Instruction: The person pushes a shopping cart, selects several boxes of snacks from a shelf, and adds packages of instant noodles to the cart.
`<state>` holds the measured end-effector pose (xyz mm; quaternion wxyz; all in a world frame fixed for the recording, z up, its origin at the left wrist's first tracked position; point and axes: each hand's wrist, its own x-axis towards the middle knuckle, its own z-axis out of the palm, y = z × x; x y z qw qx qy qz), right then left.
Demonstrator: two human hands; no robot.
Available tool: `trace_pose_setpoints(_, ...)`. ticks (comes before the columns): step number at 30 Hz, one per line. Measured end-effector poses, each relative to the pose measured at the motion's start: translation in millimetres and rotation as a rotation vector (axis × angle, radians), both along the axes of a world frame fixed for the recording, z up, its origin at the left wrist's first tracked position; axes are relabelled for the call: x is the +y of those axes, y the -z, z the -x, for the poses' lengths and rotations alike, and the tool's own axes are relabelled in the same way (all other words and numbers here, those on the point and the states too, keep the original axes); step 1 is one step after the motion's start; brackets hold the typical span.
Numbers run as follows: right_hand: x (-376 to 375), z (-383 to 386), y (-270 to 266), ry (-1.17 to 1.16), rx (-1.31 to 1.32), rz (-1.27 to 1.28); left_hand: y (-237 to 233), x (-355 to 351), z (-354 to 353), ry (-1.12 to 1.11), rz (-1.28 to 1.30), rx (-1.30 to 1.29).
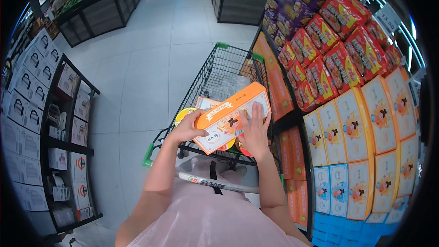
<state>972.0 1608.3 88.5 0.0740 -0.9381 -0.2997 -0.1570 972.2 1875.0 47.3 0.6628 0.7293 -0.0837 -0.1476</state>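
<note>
An orange and white cardboard box [219, 118] with a cartoon print is tilted over the shopping cart [208, 71]. My left hand [186, 127] grips its left end, thumb on the front face and fingers round the back edge. My right hand [256, 130] lies against the right part of the front face, fingers stretched out and slightly spread. Beneath the box, partly hidden, are a yellow round-lidded tub [183, 115] and other packages. Clear plastic packaging [235, 83] lies farther forward in the cart's basket.
At right, similar orange boxes [359, 126] are stacked beside red multipacks [324, 59], purple packs [297, 2] and blue boxes [330, 187]. A black shelf [68, 148] with boxed goods stands left. Dark display bins [98, 18] flank the tiled aisle [151, 59] ahead.
</note>
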Motion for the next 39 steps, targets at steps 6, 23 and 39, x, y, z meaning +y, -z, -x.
trace_pose_setpoints(6, -24.5, 16.2, -45.6, -0.23, -0.032, 0.152, -11.2, -3.1, -0.1, 0.199, 0.244, 0.173)
trace_pose_setpoints(23, -49.2, -84.7, -64.9, -0.194, 0.162, 0.05, 39.7, -13.9, -26.9, -0.493, 0.532, 0.632)
trace_pose_setpoints(39, -0.1, -192.8, 191.7, 0.06, 0.483, 0.25, 59.3, -92.1, 12.4, 0.259, -0.332, -0.396)
